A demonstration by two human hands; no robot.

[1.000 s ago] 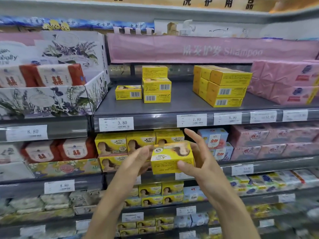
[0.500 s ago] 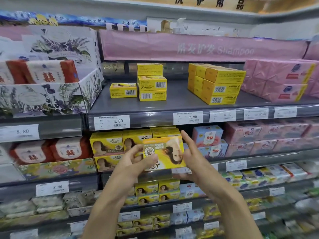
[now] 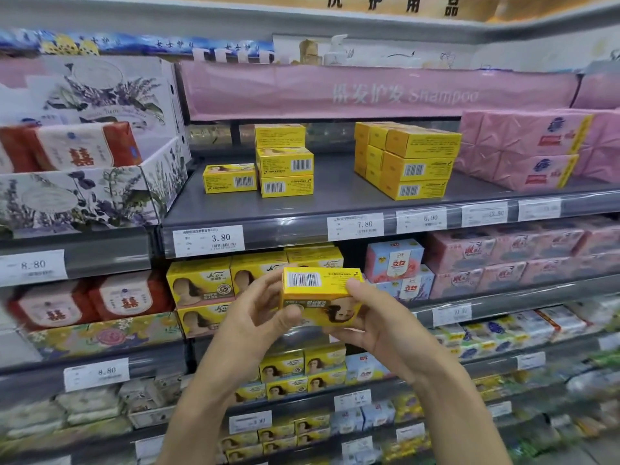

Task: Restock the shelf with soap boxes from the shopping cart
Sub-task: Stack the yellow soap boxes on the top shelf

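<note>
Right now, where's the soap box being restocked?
Head view, centre: the yellow soap box is gripped between the left hand and right hand, in front of the stocked yellow boxes just below the 3.80 price tag.

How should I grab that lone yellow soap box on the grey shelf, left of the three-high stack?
Probably from the front: thumb on the barcoded long face of the lone yellow cardboard soap box, fingers over its flat top to the back. Its right end sits beside the yellow three-box stack, likely blocking an end grip.
</note>
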